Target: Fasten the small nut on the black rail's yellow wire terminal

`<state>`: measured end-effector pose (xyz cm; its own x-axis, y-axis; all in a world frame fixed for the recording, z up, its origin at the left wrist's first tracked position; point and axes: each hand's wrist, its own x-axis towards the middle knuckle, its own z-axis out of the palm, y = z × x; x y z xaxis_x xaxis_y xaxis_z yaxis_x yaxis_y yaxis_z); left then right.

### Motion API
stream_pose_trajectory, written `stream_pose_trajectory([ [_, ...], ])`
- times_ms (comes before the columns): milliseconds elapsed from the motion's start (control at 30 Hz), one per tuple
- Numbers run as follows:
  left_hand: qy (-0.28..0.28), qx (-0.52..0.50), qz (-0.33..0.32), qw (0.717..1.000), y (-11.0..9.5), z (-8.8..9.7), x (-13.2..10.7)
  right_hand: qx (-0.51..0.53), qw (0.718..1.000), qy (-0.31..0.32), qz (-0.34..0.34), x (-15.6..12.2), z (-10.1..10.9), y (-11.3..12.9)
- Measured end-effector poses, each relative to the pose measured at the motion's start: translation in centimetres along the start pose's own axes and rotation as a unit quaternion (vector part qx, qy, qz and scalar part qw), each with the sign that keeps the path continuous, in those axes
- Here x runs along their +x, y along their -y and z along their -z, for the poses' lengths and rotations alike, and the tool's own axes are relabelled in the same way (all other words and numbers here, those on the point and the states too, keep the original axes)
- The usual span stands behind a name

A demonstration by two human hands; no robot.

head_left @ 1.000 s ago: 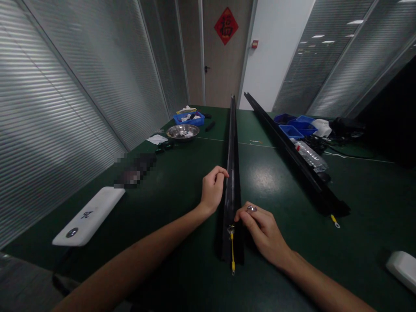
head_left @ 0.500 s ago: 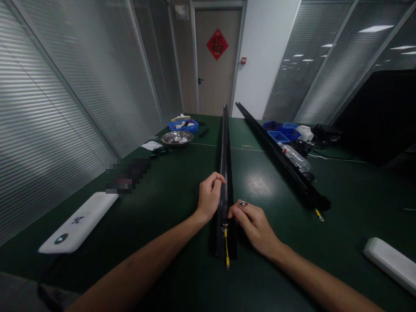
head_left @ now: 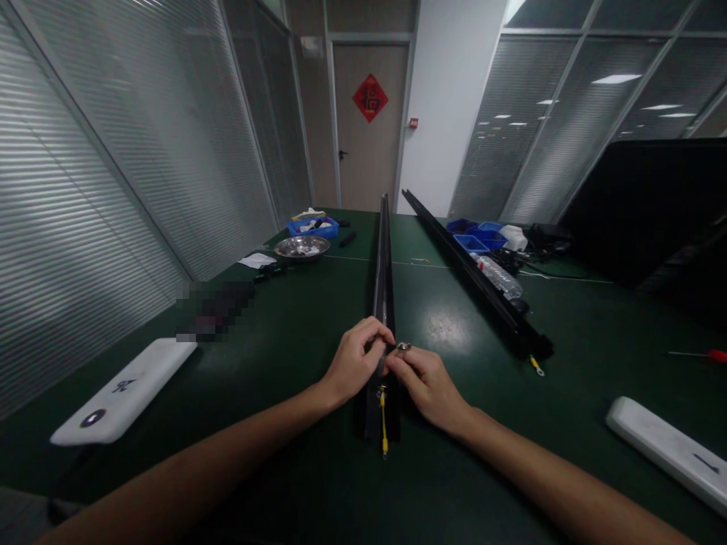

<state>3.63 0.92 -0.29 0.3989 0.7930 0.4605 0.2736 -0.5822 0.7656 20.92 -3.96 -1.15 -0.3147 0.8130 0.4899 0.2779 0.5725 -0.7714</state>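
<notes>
While both of your hands meet at the near end of the long black rail [head_left: 382, 288], which lies on the green table [head_left: 273, 341] and runs toward 12 o'clock, your left hand [head_left: 353, 363] is curled nearly closed, fingertips pinching the rail's top edge. Your right hand [head_left: 425, 382] pinches a small silvery ring [head_left: 403, 347] between thumb and forefinger.

Risk, as judged: only your fingertips grip the ring, so a slackened pinch could drop it into the rail's channel or onto the dark table. The yellow lead [head_left: 384, 420] trailing from the rail end could snag a finger.

Surroundings:
- second rail [head_left: 471, 276] at 1 o'clock
- steel bowl [head_left: 301, 246] at 11
- white bar [head_left: 122, 390] at 8
- another white bar [head_left: 664, 450] at 4
- red screwdriver [head_left: 704, 354] at 3

None of these lies between your hands and the rail.
</notes>
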Motion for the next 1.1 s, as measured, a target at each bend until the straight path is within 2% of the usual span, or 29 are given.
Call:
stream_pose_trajectory([
  [200,0.166,0.048,-0.034,0.984,-0.3,2.8,-1.8,-0.010,0.999,-0.023,0.028,0.0,-0.2,0.2],
  [300,0.236,0.057,-0.014,0.970,-0.2,3.4,-1.5,-0.008,0.999,-0.029,0.032,0.0,-0.2,0.2],
  [367,0.258,0.047,0.002,0.965,-0.1,3.3,-1.4,-0.008,0.999,-0.027,0.032,0.0,-0.2,0.3],
  [733,0.225,0.023,-0.003,0.974,-0.1,2.7,-1.5,-0.019,0.999,-0.033,0.010,0.1,-0.3,0.3],
  [967,0.233,0.034,-0.015,0.972,-0.1,2.7,-1.6,-0.028,1.000,-0.009,0.008,0.3,-0.3,0.0],
  [1100,0.234,0.062,-0.046,0.969,0.0,2.8,-1.6,-0.016,1.000,0.010,0.016,0.5,-0.1,-0.2],
])
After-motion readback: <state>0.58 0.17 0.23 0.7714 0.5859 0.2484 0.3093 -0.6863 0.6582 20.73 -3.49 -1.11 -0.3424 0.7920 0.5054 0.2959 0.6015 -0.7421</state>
